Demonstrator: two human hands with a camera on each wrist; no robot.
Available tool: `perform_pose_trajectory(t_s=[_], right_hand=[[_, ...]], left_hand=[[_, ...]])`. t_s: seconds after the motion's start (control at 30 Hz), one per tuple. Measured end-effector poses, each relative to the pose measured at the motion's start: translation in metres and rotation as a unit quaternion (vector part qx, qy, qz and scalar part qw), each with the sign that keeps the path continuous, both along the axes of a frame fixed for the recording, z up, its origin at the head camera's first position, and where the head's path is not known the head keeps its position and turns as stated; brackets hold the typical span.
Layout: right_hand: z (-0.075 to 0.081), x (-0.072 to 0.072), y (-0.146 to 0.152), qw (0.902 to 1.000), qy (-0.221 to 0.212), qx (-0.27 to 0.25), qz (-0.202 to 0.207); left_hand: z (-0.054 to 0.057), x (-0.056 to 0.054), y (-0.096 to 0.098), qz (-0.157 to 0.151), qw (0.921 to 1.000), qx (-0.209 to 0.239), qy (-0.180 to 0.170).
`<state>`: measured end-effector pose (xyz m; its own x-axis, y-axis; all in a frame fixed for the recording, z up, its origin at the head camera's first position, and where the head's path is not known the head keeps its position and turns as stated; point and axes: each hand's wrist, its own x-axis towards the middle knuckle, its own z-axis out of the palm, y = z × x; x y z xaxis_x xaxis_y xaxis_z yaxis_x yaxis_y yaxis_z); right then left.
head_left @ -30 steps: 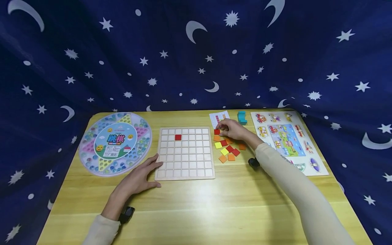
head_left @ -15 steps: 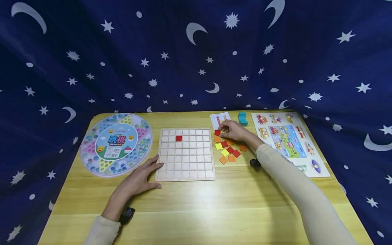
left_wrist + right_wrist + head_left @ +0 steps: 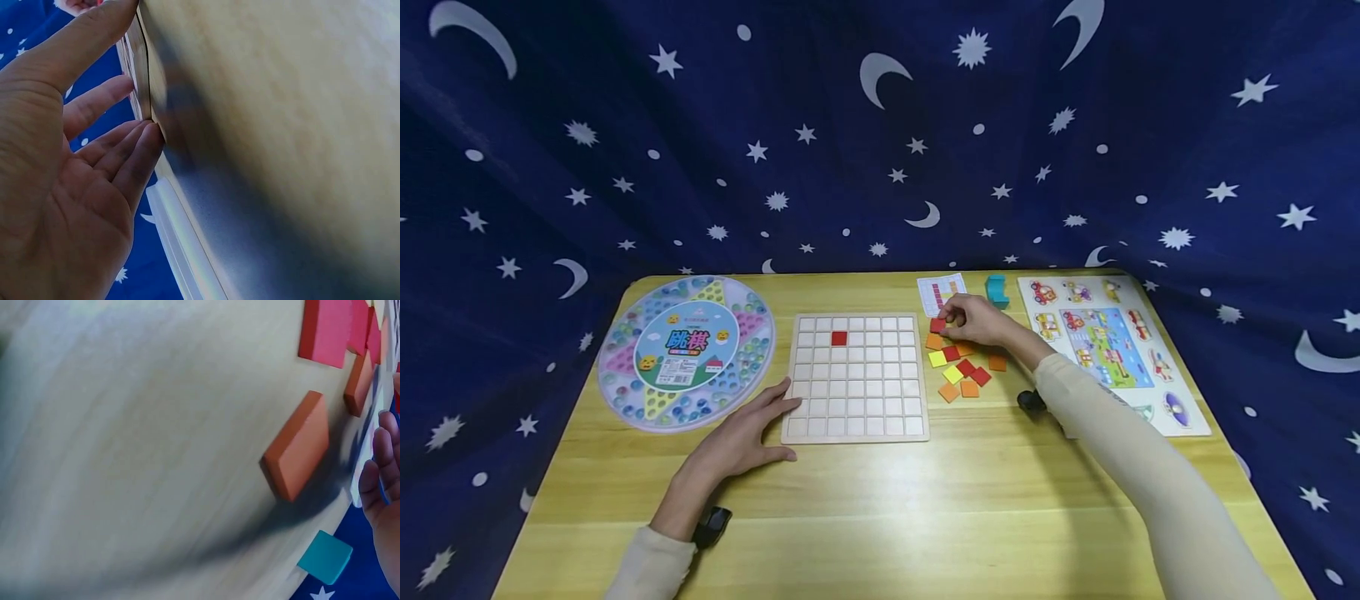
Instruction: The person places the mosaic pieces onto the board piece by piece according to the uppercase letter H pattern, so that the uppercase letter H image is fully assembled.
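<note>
In the head view, my right hand (image 3: 973,321) pinches a red square tile (image 3: 937,325) between thumb and fingertips, at the top of a loose group of red, orange and yellow tiles. The right wrist view shows only part of this hand (image 3: 384,481) at its right edge. A wooden grid board (image 3: 857,443) lies flat left of the tiles, with one red tile (image 3: 839,338) in a cell of its second row. My left hand (image 3: 737,437) lies spread at the board's lower left, its fingertips touching the board's edge in the left wrist view.
Behind the tiles lie a printed pattern card (image 3: 928,287) and a teal block (image 3: 997,292). A picture puzzle board (image 3: 1176,425) is at the right. A round marble game board (image 3: 687,346) sits at the left. A starry dark blue cloth (image 3: 820,108) hangs behind the table.
The red tile at my right fingertips has shifted slightly right, away from its place above the orange tile. My left hand has stayed at the board's edge. The head view has drifted a little.
</note>
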<state>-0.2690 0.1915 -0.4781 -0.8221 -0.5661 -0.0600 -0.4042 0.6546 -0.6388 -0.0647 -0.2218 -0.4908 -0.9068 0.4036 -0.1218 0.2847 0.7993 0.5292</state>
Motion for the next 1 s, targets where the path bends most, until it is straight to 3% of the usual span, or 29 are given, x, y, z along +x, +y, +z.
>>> perform_pose_trajectory(t_s=[0.17, 0.33, 0.63, 1.0], right_hand=[[0.008, 0.003, -0.003, 0.9998, -0.015, -0.007, -0.010], [0.014, 0.008, -0.013, 0.9999, -0.001, -0.008, 0.012], [0.026, 0.018, -0.067, 0.9971, -0.009, -0.036, 0.066], [0.017, 0.025, -0.120, 0.9928, 0.014, -0.025, 0.116]], left_hand=[[0.001, 0.001, -0.001, 0.000, 1.0000, -0.002, 0.000], [0.001, 0.000, 0.000, 0.001, 1.0000, -0.003, -0.007], [0.001, -0.001, -0.002, 0.002, 0.9999, -0.008, -0.010], [0.001, -0.001, -0.001, -0.002, 1.0000, -0.002, -0.008]])
